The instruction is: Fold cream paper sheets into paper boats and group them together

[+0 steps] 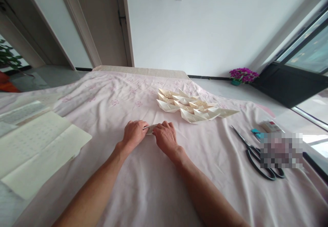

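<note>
A small folded piece of paper (150, 129) lies low over the cloth in the middle, mostly covered by my fingers. My left hand (135, 132) is closed on its left end, fingers curled round it. From the other side my right hand (166, 134) presses on its right end with bent fingers. Just beyond and to the right stand several folded paper boats (191, 105), white and cream, packed close together in rows.
A pink-white flowered cloth (138, 182) covers the table. Sheets of paper (43, 148) are stacked at the left. Black-handled scissors (253, 148) lie at the right, near a small white packet (271, 126) and a blurred patch. Purple flowers (243, 75) stand by the wall.
</note>
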Demonstrator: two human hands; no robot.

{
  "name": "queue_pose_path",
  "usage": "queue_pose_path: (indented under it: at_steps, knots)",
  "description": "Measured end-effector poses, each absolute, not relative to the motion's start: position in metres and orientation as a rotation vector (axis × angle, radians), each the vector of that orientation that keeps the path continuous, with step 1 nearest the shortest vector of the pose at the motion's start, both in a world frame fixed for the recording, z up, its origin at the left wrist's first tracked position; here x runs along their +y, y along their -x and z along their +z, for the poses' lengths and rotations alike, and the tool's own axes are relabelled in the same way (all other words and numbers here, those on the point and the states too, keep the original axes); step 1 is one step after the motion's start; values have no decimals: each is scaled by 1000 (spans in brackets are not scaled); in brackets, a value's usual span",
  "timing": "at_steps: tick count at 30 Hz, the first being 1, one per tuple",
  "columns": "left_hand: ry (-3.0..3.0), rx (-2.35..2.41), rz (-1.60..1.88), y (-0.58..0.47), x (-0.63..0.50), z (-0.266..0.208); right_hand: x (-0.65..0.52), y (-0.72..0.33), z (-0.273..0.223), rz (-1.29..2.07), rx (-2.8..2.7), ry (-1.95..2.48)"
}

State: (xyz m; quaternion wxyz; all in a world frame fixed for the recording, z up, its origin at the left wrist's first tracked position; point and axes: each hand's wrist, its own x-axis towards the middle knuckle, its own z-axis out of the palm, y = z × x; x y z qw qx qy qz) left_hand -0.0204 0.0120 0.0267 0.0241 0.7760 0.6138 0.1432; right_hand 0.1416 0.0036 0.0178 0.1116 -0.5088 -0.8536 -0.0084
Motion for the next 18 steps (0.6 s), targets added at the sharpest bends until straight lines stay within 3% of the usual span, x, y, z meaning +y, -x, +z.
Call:
queue_pose_path:
  at_steps: [10,18]
  knots:
    - [-2140,1941,604,22,11,22,-2,-155,29,-21,-2237,1371]
    - [-1984,1730,681,30,18,17,16,-169,5,52,-1949,1408]
